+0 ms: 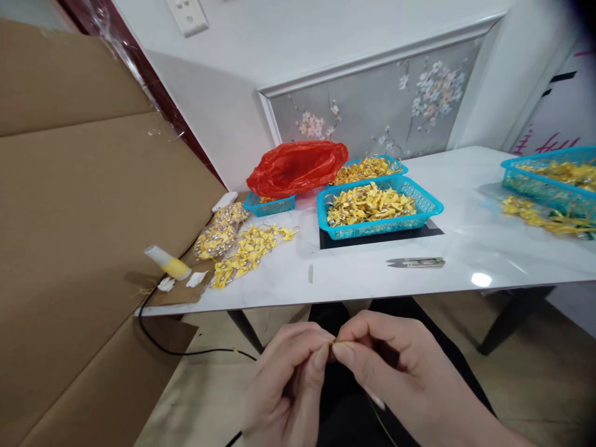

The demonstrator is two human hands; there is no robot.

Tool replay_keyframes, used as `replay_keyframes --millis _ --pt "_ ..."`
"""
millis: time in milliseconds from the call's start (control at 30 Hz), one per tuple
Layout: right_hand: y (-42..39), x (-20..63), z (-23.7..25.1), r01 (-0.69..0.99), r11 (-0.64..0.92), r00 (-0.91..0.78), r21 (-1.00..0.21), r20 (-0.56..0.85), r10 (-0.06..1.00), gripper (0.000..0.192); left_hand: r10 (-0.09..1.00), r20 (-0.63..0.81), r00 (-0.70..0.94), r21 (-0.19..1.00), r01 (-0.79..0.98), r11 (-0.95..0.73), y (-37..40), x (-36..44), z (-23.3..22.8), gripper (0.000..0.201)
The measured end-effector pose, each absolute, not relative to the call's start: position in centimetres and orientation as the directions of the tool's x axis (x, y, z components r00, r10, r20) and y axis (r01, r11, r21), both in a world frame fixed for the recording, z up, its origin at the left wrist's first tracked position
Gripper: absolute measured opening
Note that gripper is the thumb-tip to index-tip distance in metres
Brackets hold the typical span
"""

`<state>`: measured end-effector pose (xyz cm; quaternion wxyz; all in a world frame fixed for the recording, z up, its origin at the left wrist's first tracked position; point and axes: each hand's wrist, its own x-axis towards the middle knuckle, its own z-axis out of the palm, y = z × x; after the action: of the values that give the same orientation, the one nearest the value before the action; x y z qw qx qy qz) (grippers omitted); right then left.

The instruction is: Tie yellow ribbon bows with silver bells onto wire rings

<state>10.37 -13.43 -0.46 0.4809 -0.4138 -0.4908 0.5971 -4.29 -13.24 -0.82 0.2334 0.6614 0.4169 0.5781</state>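
Observation:
In front of the table's near edge, my left hand and my right hand meet with thumbs and forefingers pinched. Between the fingertips runs a short bit of thin yellowish cord. A thin strand of the same colour hangs below my right hand. Part of a small whitish thing shows under the right fingers; its kind cannot be made out. Across the table lie thread snips, and a blue basket holds many yellow ribbon-like pieces with silvery beads.
Left on the table are a pile of yellow beaded pieces, a filled clear bag and a white-and-yellow tube. A red plastic bag sits behind. Another blue basket stands right. Large cardboard borders the left side.

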Motion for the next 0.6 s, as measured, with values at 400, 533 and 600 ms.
replay_keyframes --millis 400,533,600 --pt "-13.2 10.3 -0.6 -0.119 -0.03 -0.224 -0.992 -0.003 0.975 0.023 0.836 0.546 0.043 0.791 0.3 -0.532 -12.8 -5.2 -0.7 0.024" --pt "-13.2 10.1 -0.5 -0.134 -0.038 -0.272 -0.99 0.0 0.962 0.021 0.847 0.532 -0.011 0.813 0.286 -0.507 -13.0 -4.7 -0.7 0.016" --pt "-13.3 10.1 -0.4 -0.132 -0.053 -0.282 -0.99 -0.014 0.959 0.019 0.863 0.504 -0.042 0.838 0.265 -0.476 -13.0 -4.7 -0.8 0.014"
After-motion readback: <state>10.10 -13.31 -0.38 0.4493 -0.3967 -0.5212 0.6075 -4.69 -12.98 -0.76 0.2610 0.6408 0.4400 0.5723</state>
